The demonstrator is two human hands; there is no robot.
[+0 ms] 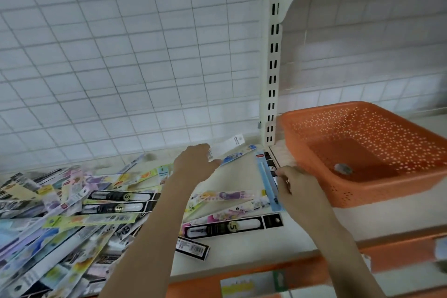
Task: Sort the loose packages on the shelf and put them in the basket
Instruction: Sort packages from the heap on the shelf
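A heap of long, flat toothbrush packages (72, 205) covers the left of the cream shelf (232, 176). My left hand (196, 163) grips a white package (227, 146) lifted off the shelf near the back. My right hand (298, 189) pinches a light blue package (266, 176) together with a black one (271, 159) beneath it, close to the shelf's upright. An orange perforated basket (411, 189) stands on the shelf to the right of my right hand, with one small grey object (343, 168) on its bottom.
A few more packages (225, 197) lie loose between my arms, among them a black one (232, 225) near the front edge. A slotted white upright (272, 68) rises between shelf sections. A wire grid back panel (121, 55) stands behind. Orange price rail (266, 273) runs along the front.
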